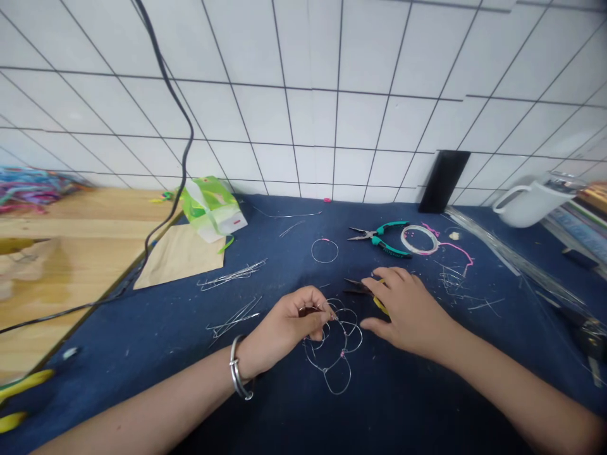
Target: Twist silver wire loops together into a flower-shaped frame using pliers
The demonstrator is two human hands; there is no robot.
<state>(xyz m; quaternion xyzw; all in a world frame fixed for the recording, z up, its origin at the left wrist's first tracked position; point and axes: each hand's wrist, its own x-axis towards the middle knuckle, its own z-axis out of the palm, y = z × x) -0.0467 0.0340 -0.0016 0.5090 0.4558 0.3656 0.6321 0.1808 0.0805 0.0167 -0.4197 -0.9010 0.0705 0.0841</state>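
Observation:
My left hand (296,322), with a silver bangle (236,370) on its wrist, pinches a flower-shaped wire piece (343,354) between thumb and fingers. Looped petals of thin silver wire and small pink wraps or beads make up this piece. Over yellow-handled pliers (380,304) lies my right hand (403,309), palm down, thumb spread from the fingers. The dark jaws of the pliers point left; most of the handles are hidden under the hand. A single wire ring (325,239) with a pink spot rests on the cloth beyond both hands.
Teal-handled pliers (379,237) lie beside a white ring-shaped spool (420,240) with pink cord. Bent wire bundles (232,275) are at left, near a green packet (208,205). A white mug (533,201) and a black block (444,182) stand by the tiled wall. A black cable (183,164) hangs at left.

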